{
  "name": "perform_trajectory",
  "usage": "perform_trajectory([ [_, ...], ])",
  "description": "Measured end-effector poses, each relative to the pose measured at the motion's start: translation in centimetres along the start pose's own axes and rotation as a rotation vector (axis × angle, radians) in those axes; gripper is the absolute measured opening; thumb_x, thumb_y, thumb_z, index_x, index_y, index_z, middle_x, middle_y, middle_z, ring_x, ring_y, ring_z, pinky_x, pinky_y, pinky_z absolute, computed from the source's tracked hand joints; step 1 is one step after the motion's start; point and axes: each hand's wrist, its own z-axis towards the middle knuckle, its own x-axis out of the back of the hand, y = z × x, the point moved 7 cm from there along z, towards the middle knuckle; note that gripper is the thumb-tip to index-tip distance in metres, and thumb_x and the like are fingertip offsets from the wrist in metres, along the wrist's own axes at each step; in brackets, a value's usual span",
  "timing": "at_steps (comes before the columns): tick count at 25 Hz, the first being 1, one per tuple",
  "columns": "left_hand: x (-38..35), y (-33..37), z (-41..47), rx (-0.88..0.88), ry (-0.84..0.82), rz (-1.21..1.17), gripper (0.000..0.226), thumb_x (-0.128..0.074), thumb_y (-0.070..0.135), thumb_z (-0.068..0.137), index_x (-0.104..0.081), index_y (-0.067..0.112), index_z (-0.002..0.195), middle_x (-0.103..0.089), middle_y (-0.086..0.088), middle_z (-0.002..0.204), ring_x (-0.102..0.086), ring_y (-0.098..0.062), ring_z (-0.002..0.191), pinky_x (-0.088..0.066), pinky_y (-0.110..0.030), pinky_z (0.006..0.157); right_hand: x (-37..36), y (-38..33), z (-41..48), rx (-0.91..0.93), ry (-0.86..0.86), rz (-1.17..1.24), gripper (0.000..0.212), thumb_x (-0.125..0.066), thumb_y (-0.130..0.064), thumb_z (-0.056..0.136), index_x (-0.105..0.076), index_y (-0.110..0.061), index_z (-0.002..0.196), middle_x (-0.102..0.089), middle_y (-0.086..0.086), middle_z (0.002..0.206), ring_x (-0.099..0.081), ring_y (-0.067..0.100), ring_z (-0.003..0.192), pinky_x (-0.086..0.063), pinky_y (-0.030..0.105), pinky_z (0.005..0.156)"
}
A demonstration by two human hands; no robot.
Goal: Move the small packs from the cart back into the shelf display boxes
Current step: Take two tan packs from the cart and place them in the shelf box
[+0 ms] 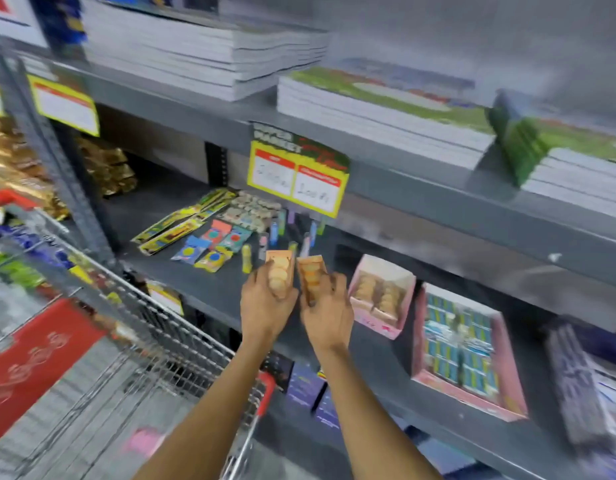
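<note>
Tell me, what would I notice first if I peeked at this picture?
Two hands in the middle: the left hand and the right hand each hold a small pack of round biscuits over the grey shelf. Just right of them sits a pink display box with more biscuit packs inside. A bright yellow price sign hangs above, and a wire cart stands at the left.

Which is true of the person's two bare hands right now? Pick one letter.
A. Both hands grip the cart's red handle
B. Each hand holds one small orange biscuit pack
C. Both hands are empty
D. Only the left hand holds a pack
B: the left hand grips one small orange biscuit pack and the right hand grips another, raised before the grey shelf.
</note>
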Motion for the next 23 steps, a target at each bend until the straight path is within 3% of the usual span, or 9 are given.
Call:
perform_trajectory([
  [3, -4.8, 3.5, -0.4, -0.048, -0.112, 0.015, 0.056, -0.073, 0.024, 0.068, -0.052, 0.015, 0.119, -0.06, -0.018, 0.114, -0.056, -0.039, 0.102, -0.048, -0.04, 0.079, 3.6, 5.8, 0.0, -0.115, 0.101, -0.073, 0.042, -0.068, -0.022, 0.081, -0.055, -0.008, 0.119, -0.054, 0.023, 0.12, -0.059, 0.043, 0.101, -0.056, 0.047, 0.072],
  [8, -11.5, 8.2, -1.8, -0.198, -0.305, 0.095, 0.045, -0.072, 0.033, 0.068, -0.058, 0.016, 0.108, -0.064, -0.015, 0.104, -0.061, -0.038, 0.093, -0.052, -0.041, 0.074, 6.5, 12.5, -0.8, -0.309, 0.148, -0.12, 0.035, -0.066, -0.022, 0.082, -0.058, -0.006, 0.112, -0.056, 0.024, 0.109, -0.062, 0.044, 0.079, -0.053, 0.044, 0.061],
  [13, -14.7, 7.6, -1.8, -0.302, -0.401, 0.164, 0.027, -0.063, 0.031, 0.074, -0.062, 0.018, 0.098, -0.067, -0.013, 0.096, -0.064, -0.036, 0.087, -0.053, -0.036, 0.068, 5.5, 13.7, -0.6, -0.364, 0.167, -0.098, 0.035, -0.069, -0.022, 0.08, -0.061, -0.005, 0.11, -0.058, 0.026, 0.107, -0.064, 0.044, 0.078, -0.056, 0.046, 0.062],
  [15, -15.6, 6.8, -1.4, -0.39, -0.474, 0.183, 0.028, -0.056, 0.031, 0.083, -0.061, 0.021, 0.109, -0.064, -0.011, 0.113, -0.061, -0.035, 0.101, -0.054, -0.039, 0.08, 4.9, 13.7, -0.3, -0.379, 0.176, -0.076, 0.033, -0.067, -0.022, 0.083, -0.061, -0.005, 0.111, -0.058, 0.025, 0.108, -0.063, 0.043, 0.081, -0.056, 0.045, 0.065],
  [18, -15.5, 4.3, -1.3, -0.411, -0.447, 0.303, 0.039, -0.043, 0.034, 0.095, -0.046, 0.026, 0.134, -0.031, -0.01, 0.153, -0.035, -0.032, 0.134, -0.035, -0.041, 0.107, 4.4, 13.5, -0.9, -0.322, 0.216, -0.124, 0.026, -0.068, -0.018, 0.081, -0.063, -0.006, 0.104, -0.063, 0.021, 0.1, -0.062, 0.039, 0.086, -0.054, 0.044, 0.074],
  [21, -14.6, 2.4, -2.1, -0.431, -0.371, 0.349, 0.042, -0.033, 0.037, 0.097, -0.037, 0.032, 0.139, -0.014, -0.004, 0.158, -0.018, -0.024, 0.144, -0.025, -0.044, 0.11, 3.5, 13.2, -2.3, -0.262, 0.144, -0.299, 0.036, -0.068, -0.016, 0.079, -0.06, -0.009, 0.113, -0.064, 0.017, 0.114, -0.059, 0.035, 0.106, -0.052, 0.049, 0.09],
  [23, -14.8, 1.9, -2.3, -0.44, -0.366, 0.37, 0.041, -0.033, 0.036, 0.097, -0.039, 0.032, 0.138, -0.013, -0.005, 0.158, -0.014, -0.023, 0.145, -0.022, -0.046, 0.111, 3.1, 13.4, -2.8, -0.238, 0.1, -0.354, 0.049, -0.073, -0.006, 0.07, -0.059, -0.008, 0.117, -0.064, 0.017, 0.114, -0.059, 0.036, 0.108, -0.052, 0.051, 0.09],
])
